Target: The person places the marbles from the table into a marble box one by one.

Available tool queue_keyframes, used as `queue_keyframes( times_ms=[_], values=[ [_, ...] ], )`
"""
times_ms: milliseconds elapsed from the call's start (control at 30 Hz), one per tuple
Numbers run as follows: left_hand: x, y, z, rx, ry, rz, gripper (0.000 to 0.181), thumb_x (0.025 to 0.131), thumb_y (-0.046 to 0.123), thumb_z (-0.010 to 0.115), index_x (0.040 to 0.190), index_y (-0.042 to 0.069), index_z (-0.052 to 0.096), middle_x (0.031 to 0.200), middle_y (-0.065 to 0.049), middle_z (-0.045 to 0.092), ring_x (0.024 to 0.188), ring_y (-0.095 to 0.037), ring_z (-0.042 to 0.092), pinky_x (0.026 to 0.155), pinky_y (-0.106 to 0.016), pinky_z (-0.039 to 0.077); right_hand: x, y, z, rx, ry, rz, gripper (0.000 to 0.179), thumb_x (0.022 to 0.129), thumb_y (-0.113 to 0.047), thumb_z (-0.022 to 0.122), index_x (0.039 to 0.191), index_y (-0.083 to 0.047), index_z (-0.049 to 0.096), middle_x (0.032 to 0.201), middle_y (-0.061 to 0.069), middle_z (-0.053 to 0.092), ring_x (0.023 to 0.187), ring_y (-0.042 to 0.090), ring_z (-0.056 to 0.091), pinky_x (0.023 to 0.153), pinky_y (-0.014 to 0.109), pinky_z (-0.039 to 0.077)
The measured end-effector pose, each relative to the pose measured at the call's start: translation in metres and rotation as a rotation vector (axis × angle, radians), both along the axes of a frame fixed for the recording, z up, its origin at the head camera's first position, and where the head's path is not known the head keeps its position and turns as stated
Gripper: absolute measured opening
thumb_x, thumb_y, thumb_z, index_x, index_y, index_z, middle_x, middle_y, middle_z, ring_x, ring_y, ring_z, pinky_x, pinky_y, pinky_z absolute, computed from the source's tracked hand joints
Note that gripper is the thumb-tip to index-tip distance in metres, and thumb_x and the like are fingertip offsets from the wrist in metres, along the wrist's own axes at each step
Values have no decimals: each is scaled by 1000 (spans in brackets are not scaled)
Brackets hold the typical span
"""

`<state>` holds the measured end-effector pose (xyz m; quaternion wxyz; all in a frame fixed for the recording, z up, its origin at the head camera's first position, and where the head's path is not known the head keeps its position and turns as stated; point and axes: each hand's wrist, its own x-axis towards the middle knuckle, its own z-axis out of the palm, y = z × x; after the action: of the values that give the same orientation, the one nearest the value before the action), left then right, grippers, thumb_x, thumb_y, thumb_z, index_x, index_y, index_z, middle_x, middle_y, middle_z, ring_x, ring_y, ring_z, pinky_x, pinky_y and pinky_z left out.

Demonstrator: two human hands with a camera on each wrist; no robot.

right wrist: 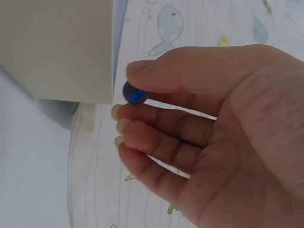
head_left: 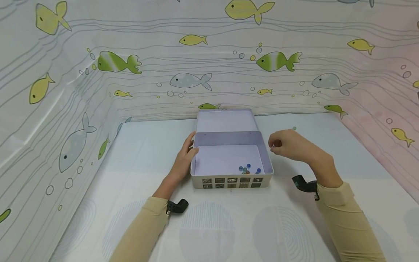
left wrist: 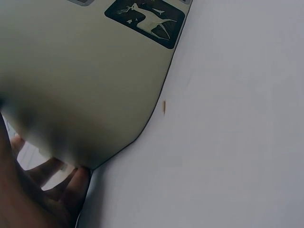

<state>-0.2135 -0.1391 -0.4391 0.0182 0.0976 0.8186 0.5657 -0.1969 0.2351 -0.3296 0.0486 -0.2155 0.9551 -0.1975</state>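
Note:
A pale metal box (head_left: 199, 178) with small dark pictures on its front wall stands on the table, its hinged lid (head_left: 226, 120) tipped back. My left hand (head_left: 181, 160) grips the box's left side, thumb over the rim and fingers against the outer wall. Just right of the box, my right hand (head_left: 289, 145) pinches a dark blue glass marble (right wrist: 135, 93) between thumb and index finger; the other fingers curl loosely. Inside the box, several marbles, blue ones (head_left: 248, 166) among them, lie near the front right corner.
A green marble (head_left: 294, 128) lies on the table beyond my right hand. Fish-patterned sheeting (head_left: 150, 98) rises behind and along both sides of the pale tabletop (head_left: 147, 145). Black wrist cameras (head_left: 306, 185) are strapped near both sleeves.

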Motion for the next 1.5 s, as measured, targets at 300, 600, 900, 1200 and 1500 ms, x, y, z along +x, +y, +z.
queue_keyframes(
  times_ms=[300,600,900,1200,1500],
  values=[
    [0,0,0,-10,4,-5,61,101,43,40,157,46,15,163,-3,29,149,-32,33,116,-64,29,3,-26,-8,-78,89,75,11,89,-6,69,98,-11,71,88,-1,66,83,16,56,72,31,49],
    [3,1,7,-14,1,-13,62,103,38,39,159,40,14,162,-6,29,149,-33,33,116,-64,29,5,-55,-23,-58,70,175,9,90,-6,69,99,-7,71,87,-3,65,80,13,54,70,28,49],
    [18,4,34,-5,-45,-43,63,103,27,40,161,31,13,163,-14,26,149,-37,30,117,-63,28,5,-67,-37,11,58,232,8,91,-5,65,95,-8,72,87,-4,66,78,11,55,70,27,49],
    [20,5,36,-4,-44,-40,64,103,28,40,161,29,13,163,-14,26,149,-37,30,117,-62,28,6,-73,-45,78,56,222,6,91,-7,66,93,-10,72,89,-3,68,77,9,57,70,27,51],
    [0,-1,4,4,-30,-17,63,103,36,41,158,41,13,164,-8,26,150,-35,30,117,-64,27,4,-74,-49,74,77,231,7,89,-6,68,92,-11,72,84,-6,66,70,8,52,64,24,46]
  ],
)
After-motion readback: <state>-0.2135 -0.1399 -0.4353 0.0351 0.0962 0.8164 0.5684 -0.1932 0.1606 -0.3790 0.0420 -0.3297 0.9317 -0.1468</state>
